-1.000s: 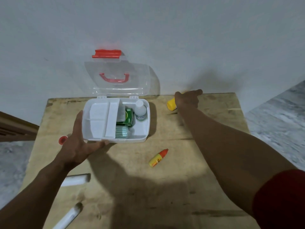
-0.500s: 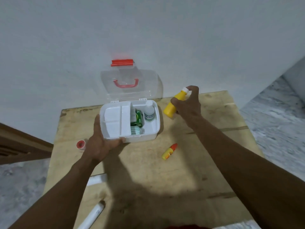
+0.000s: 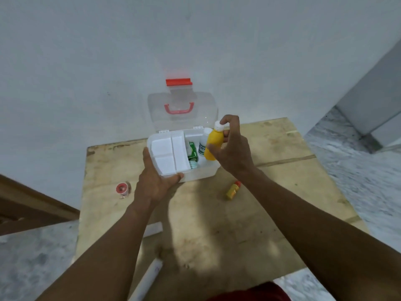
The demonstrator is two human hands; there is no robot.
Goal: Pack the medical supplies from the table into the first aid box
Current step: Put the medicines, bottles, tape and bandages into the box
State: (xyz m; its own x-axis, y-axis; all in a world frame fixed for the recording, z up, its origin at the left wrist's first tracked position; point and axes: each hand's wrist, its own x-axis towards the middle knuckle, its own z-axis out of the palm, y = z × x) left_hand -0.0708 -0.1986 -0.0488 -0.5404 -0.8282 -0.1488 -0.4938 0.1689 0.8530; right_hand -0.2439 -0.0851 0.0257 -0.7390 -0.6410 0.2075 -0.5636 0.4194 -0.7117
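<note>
The white first aid box point(image 3: 199, 173) stands open at the table's far edge, its clear lid point(image 3: 182, 111) with a red handle leaning on the wall. Inside are a white divider tray point(image 3: 168, 154), a green packet point(image 3: 193, 152) and a white bottle point(image 3: 204, 141). My left hand point(image 3: 155, 181) grips the box's front left corner. My right hand point(image 3: 233, 151) holds a yellow bottle with a white cap point(image 3: 213, 143) upright over the box's right compartment. A small yellow bottle with a red cap point(image 3: 233, 190) lies on the table near the box.
The wooden table point(image 3: 217, 224) stands against a white wall. A red tape roll point(image 3: 122, 189) sits at its left edge. A white packet point(image 3: 154, 229) and a white tube point(image 3: 149, 279) lie near the front left, partly hidden by my left arm.
My right hand picked the yellow bottle up off the table's far side and carried it left, over the box. My left hand stayed on the box.
</note>
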